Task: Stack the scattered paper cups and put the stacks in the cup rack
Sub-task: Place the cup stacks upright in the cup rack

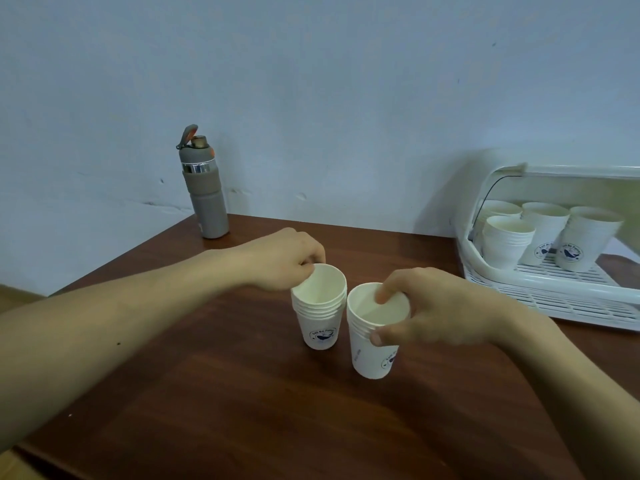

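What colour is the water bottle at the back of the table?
The water bottle is grey with a silver band and orange trim on its cap; head view.

White, blue-logoed paper cups in a left stack [320, 317] and a right stack [372, 341] sit upright, side by side, on the table [207, 375]; more cups [507, 240] fill the white cup rack [554, 292].

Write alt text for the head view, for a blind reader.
The left hand pinches one white paper cup stack, the right hand a second stack, at a brown wooden table. At right, a white plastic cup rack holds more stacks; a grey bottle stands behind.
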A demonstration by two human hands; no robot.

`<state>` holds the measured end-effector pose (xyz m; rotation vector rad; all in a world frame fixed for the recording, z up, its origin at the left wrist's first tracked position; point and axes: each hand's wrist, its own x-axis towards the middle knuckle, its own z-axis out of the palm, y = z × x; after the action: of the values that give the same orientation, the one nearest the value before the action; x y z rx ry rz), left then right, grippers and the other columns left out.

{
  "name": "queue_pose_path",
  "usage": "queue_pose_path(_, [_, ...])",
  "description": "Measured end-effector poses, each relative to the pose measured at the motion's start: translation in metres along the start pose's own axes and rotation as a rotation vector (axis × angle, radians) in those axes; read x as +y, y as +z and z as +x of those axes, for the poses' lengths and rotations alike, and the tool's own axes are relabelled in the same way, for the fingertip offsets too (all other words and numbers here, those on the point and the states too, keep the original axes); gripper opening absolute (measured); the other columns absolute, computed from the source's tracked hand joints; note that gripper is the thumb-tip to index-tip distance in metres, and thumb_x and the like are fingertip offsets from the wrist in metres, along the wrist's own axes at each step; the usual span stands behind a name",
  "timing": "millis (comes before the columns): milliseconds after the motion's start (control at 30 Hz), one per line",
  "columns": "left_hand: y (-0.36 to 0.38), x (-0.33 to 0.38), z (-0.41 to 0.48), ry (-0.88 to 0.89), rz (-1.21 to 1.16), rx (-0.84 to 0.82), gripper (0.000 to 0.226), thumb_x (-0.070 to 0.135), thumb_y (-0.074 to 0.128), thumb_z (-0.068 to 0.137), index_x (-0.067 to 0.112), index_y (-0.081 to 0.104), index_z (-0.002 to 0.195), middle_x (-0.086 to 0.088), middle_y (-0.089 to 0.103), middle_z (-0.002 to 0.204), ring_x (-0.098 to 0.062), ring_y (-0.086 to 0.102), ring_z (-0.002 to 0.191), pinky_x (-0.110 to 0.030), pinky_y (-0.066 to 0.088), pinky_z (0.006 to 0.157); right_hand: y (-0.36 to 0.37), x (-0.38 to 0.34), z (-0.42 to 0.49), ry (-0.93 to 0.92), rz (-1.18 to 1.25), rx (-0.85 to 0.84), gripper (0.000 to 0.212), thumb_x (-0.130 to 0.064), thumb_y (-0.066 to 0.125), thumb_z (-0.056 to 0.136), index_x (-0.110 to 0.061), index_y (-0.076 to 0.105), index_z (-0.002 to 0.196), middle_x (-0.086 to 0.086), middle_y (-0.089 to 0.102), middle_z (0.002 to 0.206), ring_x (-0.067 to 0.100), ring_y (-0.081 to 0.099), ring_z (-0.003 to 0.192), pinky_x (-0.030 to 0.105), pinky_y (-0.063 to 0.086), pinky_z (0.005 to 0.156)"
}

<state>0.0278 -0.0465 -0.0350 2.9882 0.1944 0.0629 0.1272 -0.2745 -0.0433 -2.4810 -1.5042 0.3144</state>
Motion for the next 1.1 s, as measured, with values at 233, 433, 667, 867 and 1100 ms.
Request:
queue_pose_path(233, [-0.004,-0.002,-0.006,0.003,-0.138,-0.079,0.062,0.065,0.058,0.088,0.028,0.053,0.138,0.012,0.062,0.133,-0.006,0.059,0.118,-0.027,0.049,0.101,-0.004,0.008,0.0,0.019,-0.021,0.041,0.067,-0.06,0.075,0.076,-0.027,0.058,0.132,-0.012,0.057,0.126,0.012,0.053,0.113,0.032,0.046,0.1])
queue_pose_path(433, [0.007,0.002,-0.005,0.085,0.017,-0.098,0.08,0.055,0.075,0.079,0.025,0.042,0.146,0.011,0.05,0.145,-0.01,0.048,0.13,-0.03,0.041,0.108,0.004,0.005,0.005,-0.039,-0.015,0.078,0.07,-0.059,0.076,0.074,-0.028,0.054,0.133,-0.014,0.053,0.127,0.009,0.051,0.115,0.031,0.045,0.101])
queue_pose_path(667, [0.009,0.005,-0.004,0.066,0.026,-0.1,0.086,0.051,0.075,0.08,0.023,0.036,0.151,0.008,0.044,0.152,-0.012,0.042,0.137,-0.027,0.037,0.11,0.006,0.009,0.008,-0.049,-0.013,0.127,0.067,-0.062,0.073,0.074,-0.03,0.053,0.129,-0.014,0.055,0.127,0.012,0.051,0.116,0.036,0.046,0.1])
queue_pose_path(867, [0.006,0.007,-0.002,0.027,0.003,-0.072,0.085,0.051,0.075,0.079,0.022,0.037,0.15,0.007,0.047,0.15,-0.013,0.045,0.134,-0.03,0.041,0.109,-0.005,0.015,0.004,-0.019,0.049,0.178,0.066,-0.066,0.071,0.071,-0.033,0.051,0.123,-0.012,0.06,0.119,0.012,0.056,0.106,0.037,0.051,0.091])
queue_pose_path(1100, [-0.006,0.018,0.007,0.021,-0.145,0.069,0.076,0.047,0.078,0.077,0.026,0.045,0.142,0.012,0.057,0.135,-0.008,0.054,0.118,-0.024,0.045,0.093,-0.024,0.03,-0.004,0.018,0.099,0.286,0.075,-0.063,0.074,0.071,-0.027,0.051,0.133,-0.012,0.062,0.122,0.01,0.058,0.112,0.034,0.05,0.097])
